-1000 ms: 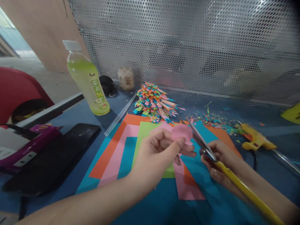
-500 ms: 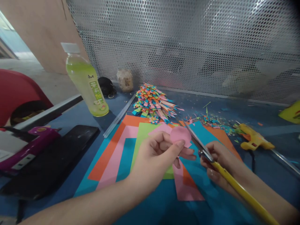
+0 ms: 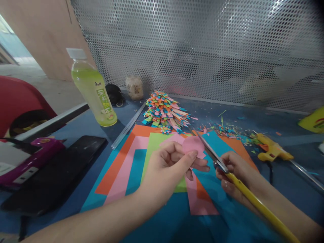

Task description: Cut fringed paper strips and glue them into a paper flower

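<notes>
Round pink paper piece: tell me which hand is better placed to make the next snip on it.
Right. The right hand grips the yellow-handled scissors, whose metal blades already lie along the round pink paper piece. The left hand pinches that piece and probably best just turns it.

Left hand (image 3: 169,165) (pinching), right hand (image 3: 234,173) clenched

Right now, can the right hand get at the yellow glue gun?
Probably not right away: the right hand is shut on the scissors. The glue gun lies close to its right on the table, with nothing between them, so the path looks free once the scissors are put down.
</notes>
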### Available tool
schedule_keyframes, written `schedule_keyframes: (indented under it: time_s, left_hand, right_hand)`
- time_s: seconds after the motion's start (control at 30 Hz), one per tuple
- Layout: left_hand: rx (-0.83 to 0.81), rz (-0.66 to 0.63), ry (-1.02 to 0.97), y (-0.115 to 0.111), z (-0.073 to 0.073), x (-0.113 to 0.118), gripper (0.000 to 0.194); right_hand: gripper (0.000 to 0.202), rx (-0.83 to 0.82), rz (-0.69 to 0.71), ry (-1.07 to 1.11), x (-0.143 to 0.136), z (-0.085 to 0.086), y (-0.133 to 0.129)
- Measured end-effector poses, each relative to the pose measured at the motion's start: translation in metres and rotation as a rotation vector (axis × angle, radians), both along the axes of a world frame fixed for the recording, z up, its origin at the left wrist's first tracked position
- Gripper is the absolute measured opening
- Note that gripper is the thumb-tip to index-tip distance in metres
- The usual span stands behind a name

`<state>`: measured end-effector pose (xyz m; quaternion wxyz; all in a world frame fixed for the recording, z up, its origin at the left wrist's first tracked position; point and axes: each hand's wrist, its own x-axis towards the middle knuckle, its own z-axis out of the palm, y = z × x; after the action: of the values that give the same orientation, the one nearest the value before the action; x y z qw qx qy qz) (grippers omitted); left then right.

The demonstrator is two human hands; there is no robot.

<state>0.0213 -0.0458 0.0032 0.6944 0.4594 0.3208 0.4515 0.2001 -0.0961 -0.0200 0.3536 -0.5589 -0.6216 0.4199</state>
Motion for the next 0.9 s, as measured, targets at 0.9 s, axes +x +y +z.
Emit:
schedule_keyframes:
  time_s: [0.9]
  left_hand:
    - [0.078, -0.013, 0.035, -0.004, -0.003, 0.002, 0.024]
  right_hand:
    - [0.037, 0.007, 0.073, -0.016, 0.001, 0.004, -0.001]
